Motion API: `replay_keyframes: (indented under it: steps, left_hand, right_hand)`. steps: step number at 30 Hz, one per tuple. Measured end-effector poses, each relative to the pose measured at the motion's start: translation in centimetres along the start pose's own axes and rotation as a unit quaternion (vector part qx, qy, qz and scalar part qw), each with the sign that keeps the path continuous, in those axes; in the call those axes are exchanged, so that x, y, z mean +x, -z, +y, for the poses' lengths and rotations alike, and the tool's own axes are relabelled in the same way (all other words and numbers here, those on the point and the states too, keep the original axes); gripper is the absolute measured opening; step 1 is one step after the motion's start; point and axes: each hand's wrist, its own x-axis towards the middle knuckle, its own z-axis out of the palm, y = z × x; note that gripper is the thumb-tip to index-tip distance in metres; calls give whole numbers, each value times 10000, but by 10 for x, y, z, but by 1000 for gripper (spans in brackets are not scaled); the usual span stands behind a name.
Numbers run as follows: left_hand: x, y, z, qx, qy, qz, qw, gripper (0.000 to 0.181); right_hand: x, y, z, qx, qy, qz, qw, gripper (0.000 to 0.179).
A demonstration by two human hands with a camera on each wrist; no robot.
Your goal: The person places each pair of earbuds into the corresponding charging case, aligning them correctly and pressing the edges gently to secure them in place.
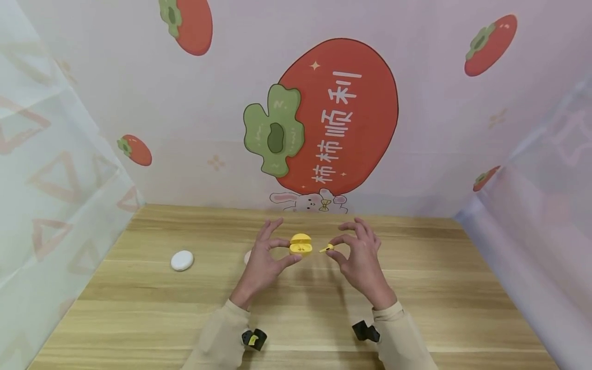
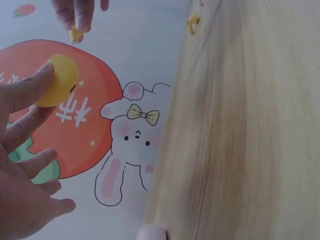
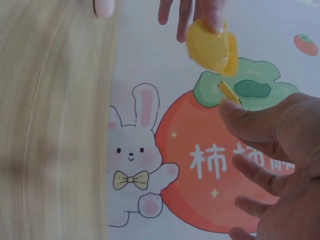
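My left hand (image 1: 264,261) holds a yellow earbud case (image 1: 300,248) between thumb and index finger, its lid raised. The other left fingers are spread. To the right of the case, my right hand (image 1: 363,260) pinches a yellow earbud (image 1: 328,247) by its head end, with the stem towards the case. A small gap separates earbud and case. In the right wrist view, the stem (image 3: 229,93) sticks out past the thumb, just below the case (image 3: 207,46). A second yellow earbud (image 2: 192,24) lies on the table in the left wrist view.
A round white object (image 1: 182,260) lies on the wooden table (image 1: 139,308) to the left. Another pale rounded object (image 1: 247,257) is mostly hidden behind my left hand. A printed cloth wall (image 1: 222,169) stands behind the table, with cloth sides left and right.
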Motion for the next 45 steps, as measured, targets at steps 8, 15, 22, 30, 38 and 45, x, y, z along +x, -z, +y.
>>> replay_keyframes:
  steps: [8,15,22,30,38,45]
  left_hand:
    - [-2,-4,2,150,-125,-12,9998,24]
    - [-3,-8,5,250,-212,39,9995,23]
    - [-5,-11,5,349,-314,74,9989,25]
    - [-4,-12,6,466,-451,106,9978,26]
    - [-5,-13,7,497,-452,82,9977,27]
    - [-6,-13,8,514,-415,62,9978,27]
  right_hand:
    - [0,0,-10,176,289,185,9993,16]
    - [-1,-1,-12,260,313,203,9990,17]
    - [-2,-3,-14,204,242,116,9994,16]
    - [-3,-3,-17,151,154,6,9998,15]
    - [-3,-5,-19,-3,158,-16,9999,16]
    - [-4,-6,-19,147,226,-19,9996,16]
